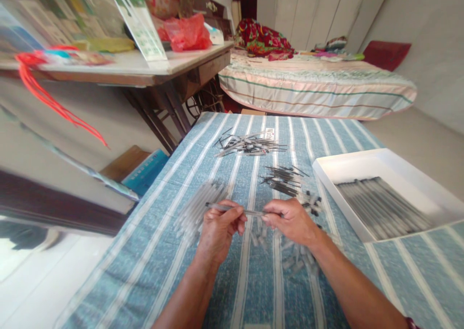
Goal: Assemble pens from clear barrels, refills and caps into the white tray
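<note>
My left hand (219,227) pinches a clear pen barrel (217,207) held level over the blue striped cloth (152,251). My right hand (292,220) grips the other end, where a thin dark refill (253,212) sits in line with the barrel. A pile of clear barrels (197,208) lies just left of my left hand. Small clear caps (297,259) are scattered under and beside my right wrist. Two heaps of dark refills (284,179) and mixed pen parts (250,145) lie farther up the cloth.
A white shallow box (406,174) at the right holds several finished pens laid in a row. A wooden table (145,70) with papers and a red bag stands at the left. A bed (315,85) with striped bedding lies beyond.
</note>
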The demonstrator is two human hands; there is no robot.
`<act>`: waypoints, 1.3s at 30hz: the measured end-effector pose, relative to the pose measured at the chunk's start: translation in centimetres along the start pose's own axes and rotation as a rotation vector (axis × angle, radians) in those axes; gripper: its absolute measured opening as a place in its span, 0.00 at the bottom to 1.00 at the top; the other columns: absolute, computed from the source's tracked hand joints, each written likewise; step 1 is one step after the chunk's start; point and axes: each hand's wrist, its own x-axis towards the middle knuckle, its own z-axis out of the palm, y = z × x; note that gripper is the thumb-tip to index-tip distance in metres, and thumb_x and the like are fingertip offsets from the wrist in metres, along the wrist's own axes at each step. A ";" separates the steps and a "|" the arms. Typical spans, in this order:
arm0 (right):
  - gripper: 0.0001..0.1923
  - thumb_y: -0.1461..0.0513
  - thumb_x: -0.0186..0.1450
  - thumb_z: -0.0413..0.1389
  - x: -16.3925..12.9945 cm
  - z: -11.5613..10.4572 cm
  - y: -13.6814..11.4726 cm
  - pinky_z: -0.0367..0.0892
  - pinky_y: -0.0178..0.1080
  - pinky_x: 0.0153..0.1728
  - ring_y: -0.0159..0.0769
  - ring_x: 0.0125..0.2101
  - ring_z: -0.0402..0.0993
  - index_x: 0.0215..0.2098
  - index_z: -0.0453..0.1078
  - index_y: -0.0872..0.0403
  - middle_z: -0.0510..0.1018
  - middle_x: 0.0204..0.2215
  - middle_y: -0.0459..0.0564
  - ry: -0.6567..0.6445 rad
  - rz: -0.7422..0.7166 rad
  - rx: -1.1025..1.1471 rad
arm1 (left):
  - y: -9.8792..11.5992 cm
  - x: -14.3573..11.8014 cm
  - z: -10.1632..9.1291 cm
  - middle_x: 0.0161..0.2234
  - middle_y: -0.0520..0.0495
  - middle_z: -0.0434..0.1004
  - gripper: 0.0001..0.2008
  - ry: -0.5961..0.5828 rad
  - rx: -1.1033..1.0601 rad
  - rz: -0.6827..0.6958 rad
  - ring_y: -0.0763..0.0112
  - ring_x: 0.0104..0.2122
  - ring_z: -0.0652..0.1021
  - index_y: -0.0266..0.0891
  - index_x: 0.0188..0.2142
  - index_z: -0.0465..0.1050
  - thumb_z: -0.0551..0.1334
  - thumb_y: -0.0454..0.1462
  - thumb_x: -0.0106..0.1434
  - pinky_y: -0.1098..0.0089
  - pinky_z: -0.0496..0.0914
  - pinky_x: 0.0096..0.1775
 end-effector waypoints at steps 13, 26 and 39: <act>0.08 0.62 0.61 0.53 0.2 0.1 0.1 0.55 0.29 0.22 0.26 0.19 0.63 0.25 0.68 0.56 0.69 0.16 0.41 -0.004 0.012 -0.012 | -0.4 0.0 0.4 0.16 0.52 0.73 0.07 0.022 -0.013 0.004 0.78 0.13 0.69 0.35 0.22 0.68 0.67 0.34 0.48 0.76 0.63 0.17; 0.16 0.55 0.68 0.45 0.8 -1.8 -2.1 0.52 0.33 0.24 0.31 0.27 0.68 0.31 0.69 0.52 0.76 0.27 0.46 -0.155 -0.140 -0.801 | -0.3 0.5 0.8 0.21 0.51 0.73 0.10 -0.016 0.164 -0.039 0.75 0.18 0.70 0.34 0.22 0.74 0.71 0.38 0.43 0.75 0.64 0.20; 0.16 0.60 0.66 0.47 -9.9 -13.4 5.5 0.59 0.36 0.35 0.37 0.33 0.69 0.27 0.72 0.56 0.74 0.30 0.53 0.557 0.358 -1.020 | -0.2 0.3 1.6 0.20 0.49 0.76 0.12 -0.044 0.410 -0.071 0.73 0.18 0.70 0.37 0.26 0.76 0.69 0.42 0.44 0.74 0.64 0.22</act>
